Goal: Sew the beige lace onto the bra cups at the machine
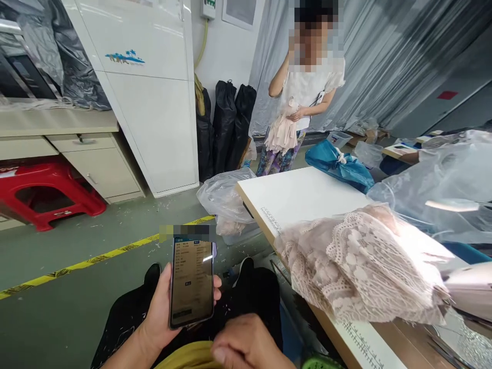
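Note:
My left hand [159, 312] holds a phone [191, 281] upright over my lap, fingers wrapped round its edges, the lit screen facing me. Just below the phone, my right hand [248, 344] is curled loosely into a fist, and nothing shows in it. A pile of pale pink lace fabric [361, 261] lies on the white table [303, 195] to my right, hanging over its near edge.
Another person [303, 97] stands beyond the table holding pale fabric. A blue bag [340, 166] and clear plastic bags [446, 189] sit on the table. A plastic bag [223, 197] lies on the floor. A white cabinet [149, 97], a red stool [46, 192] and yellow floor tape [96, 261] are left.

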Motion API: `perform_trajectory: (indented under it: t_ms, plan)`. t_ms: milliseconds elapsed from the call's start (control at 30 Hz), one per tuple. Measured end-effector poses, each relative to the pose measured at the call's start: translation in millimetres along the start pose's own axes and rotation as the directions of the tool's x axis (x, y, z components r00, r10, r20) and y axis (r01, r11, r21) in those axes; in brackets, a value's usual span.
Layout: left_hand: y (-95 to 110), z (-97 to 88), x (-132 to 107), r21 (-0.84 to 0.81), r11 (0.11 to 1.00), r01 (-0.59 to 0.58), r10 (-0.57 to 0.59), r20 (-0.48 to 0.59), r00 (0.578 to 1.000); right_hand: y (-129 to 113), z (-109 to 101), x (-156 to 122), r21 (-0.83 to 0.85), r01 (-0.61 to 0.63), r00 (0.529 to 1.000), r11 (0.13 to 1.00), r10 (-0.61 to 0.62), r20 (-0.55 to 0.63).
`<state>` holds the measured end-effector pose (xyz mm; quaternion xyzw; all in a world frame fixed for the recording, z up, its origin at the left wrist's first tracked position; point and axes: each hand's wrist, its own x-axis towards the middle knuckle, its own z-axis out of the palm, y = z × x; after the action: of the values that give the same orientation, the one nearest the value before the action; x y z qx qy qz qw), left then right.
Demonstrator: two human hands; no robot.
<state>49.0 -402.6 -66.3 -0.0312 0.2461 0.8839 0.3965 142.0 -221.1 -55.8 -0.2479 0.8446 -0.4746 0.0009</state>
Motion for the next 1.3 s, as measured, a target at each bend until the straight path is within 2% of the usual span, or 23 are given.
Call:
perform_trajectory:
  t_ms: [100,167,233,400,600,900,1133,1300]
  plan:
    - [-2,-1.0,1,-0.024,1.000,0.010,-0.011,-0.004,1.000,17,-7,4,-0.069,-0.070,0.981,0.995,0.056,-0.184]
    - [-3,-1.6,2,-0.035,0.999,0.017,-0.018,-0.003,1.000,16,-11,5,-0.139,-0.035,0.957,0.990,-0.007,-0.291]
    - [-3,-2.8,2,-0.049,0.999,0.021,-0.021,0.009,1.000,13,-12,10,-0.239,0.005,0.942,0.971,-0.085,-0.326]
    - [-3,-8.5,-2,-0.131,0.991,0.024,-0.016,0.064,0.998,13,-7,26,-0.459,-0.001,0.922,0.888,-0.178,-0.345]
    - [-5,-12.0,-5,-0.245,0.970,0.002,0.011,0.053,0.999,14,1,33,-0.532,-0.011,0.909,0.847,-0.213,-0.359]
    - [-4,-9.7,-8,-0.183,0.983,-0.022,0.002,-0.113,0.994,8,2,41,-0.572,0.000,0.911,0.820,-0.236,-0.339]
    - [-3,-8.2,-9,-0.191,0.980,0.044,-0.028,0.086,0.996,12,2,30,-0.486,0.077,0.892,0.870,-0.278,-0.356]
    - [-3,-8.7,-8,-0.147,0.988,0.039,-0.023,0.107,0.994,17,7,24,-0.462,0.089,0.892,0.882,-0.277,-0.358]
